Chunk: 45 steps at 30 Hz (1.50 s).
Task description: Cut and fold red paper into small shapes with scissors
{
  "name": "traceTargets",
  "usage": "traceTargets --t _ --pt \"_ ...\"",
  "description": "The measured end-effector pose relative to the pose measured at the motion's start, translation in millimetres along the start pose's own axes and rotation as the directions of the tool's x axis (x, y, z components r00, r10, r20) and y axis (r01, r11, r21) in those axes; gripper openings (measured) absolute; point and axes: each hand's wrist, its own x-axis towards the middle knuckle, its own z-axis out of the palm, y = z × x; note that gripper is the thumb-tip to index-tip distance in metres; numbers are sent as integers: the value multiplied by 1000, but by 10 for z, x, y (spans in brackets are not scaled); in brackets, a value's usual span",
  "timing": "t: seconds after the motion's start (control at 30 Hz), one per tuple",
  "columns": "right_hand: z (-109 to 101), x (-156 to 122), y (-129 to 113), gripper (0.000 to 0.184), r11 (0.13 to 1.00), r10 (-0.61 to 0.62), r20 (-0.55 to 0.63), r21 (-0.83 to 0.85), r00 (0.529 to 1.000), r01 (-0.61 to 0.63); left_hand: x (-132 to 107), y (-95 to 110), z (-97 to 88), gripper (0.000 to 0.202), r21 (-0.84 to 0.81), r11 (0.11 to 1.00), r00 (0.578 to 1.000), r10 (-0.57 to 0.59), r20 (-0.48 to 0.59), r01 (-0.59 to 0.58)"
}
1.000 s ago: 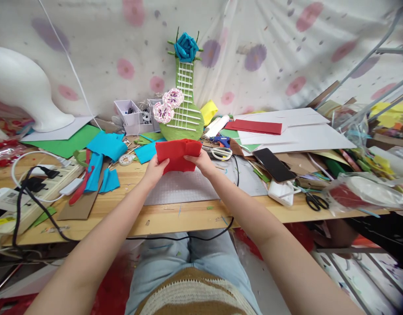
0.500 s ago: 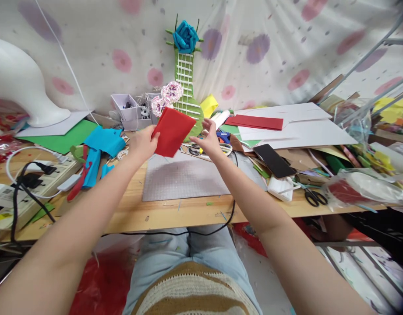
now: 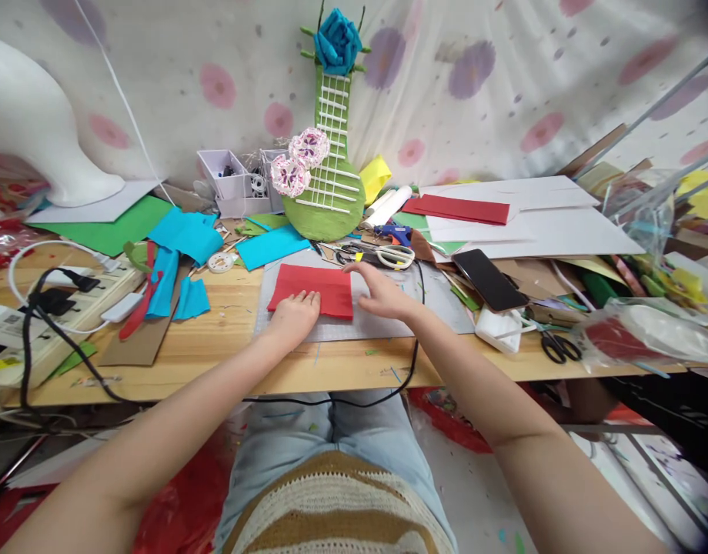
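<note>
A folded sheet of red crepe paper (image 3: 325, 286) lies flat on the grey cutting mat (image 3: 382, 323). My left hand (image 3: 298, 314) rests on its near edge with the fingers laid flat. At the sheet's right edge is my right hand (image 3: 382, 294), thumb and index finger apart, with nothing in its grasp; the fingertip is close to the far right corner. Behind the mat stands a green guitar-shaped piece (image 3: 325, 219) with white strings, two pink-and-white flowers (image 3: 299, 161) and a blue paper flower (image 3: 338, 42).
A phone (image 3: 489, 279), black scissors (image 3: 560, 348) and white boards (image 3: 550, 235) lie to the right. Pliers and a blue glue gun (image 3: 395, 233) sit behind the mat. Blue crepe paper (image 3: 186, 235) and a power strip (image 3: 80, 323) are on the left. A black cable crosses the table's front edge.
The red paper has gone from being held up in my left hand to lying on the mat, with that hand now flat on it. My right hand has come down beside it.
</note>
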Motion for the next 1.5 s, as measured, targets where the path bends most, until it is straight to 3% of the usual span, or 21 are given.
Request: traceTargets --t 0.07,0.17,0.3,0.47,0.77,1.0,1.13,1.33,1.5 --pt "58 -40 -98 57 998 -58 140 2 988 59 -26 73 -48 43 162 987 997 4 71 -15" --pt "196 -43 -228 68 989 -113 227 -65 967 131 -34 161 -130 41 312 949 987 -2 162 -49" --pt "352 -26 -295 54 966 -60 199 -234 978 107 -7 199 -213 39 351 934 975 -14 224 -67" --pt "382 19 -242 42 938 24 199 -344 980 47 75 192 -314 36 361 932 962 -61 267 -41" --pt "352 -23 54 41 952 -186 192 -207 964 225 127 152 -372 33 346 937 941 -76 330 -46" --pt "332 -63 43 55 951 -257 175 -127 951 280 152 215 -433 33 364 929 933 -68 354 -70" --pt "344 -38 86 59 974 -203 184 -64 962 218 139 221 -450 34 366 928 924 -81 373 -66" --pt "345 -12 240 40 990 -127 111 72 986 120 119 199 -465 40 341 938 922 -75 380 -64" --pt "373 -4 238 27 992 52 71 111 996 -60 157 -74 -517 43 189 981 936 -22 352 -48"
